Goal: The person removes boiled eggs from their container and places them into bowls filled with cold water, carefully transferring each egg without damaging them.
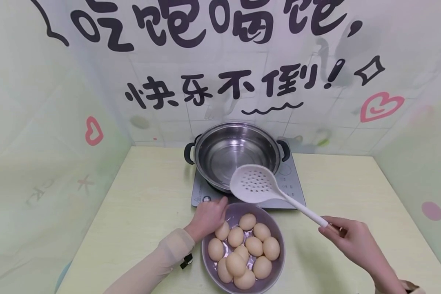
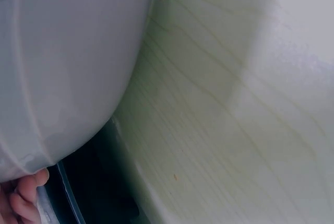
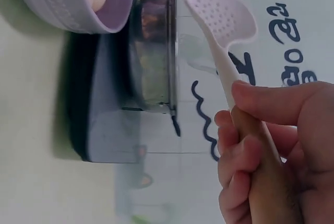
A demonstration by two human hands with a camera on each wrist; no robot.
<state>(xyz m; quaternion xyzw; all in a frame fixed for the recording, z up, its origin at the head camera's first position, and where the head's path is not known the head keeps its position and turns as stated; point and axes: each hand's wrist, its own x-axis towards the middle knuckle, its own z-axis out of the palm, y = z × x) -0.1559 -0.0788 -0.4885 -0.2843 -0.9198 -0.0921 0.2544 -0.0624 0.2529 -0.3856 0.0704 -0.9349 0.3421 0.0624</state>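
Observation:
My right hand grips the wooden handle of a white slotted spoon. The spoon's perforated head is raised at the pot's near rim in the head view. My left hand holds the far-left rim of a purple-grey bowl. Several brown eggs lie in that bowl, one resting on top of others. In the left wrist view, curled fingertips touch the bowl's outer wall. Behind the bowl stands a wide steel pot with two black handles.
The pot sits on a flat grey induction cooker at the table's back. A pale wood-grain table lies under everything. Printed sheeting with black characters rises behind the cooker and at both sides.

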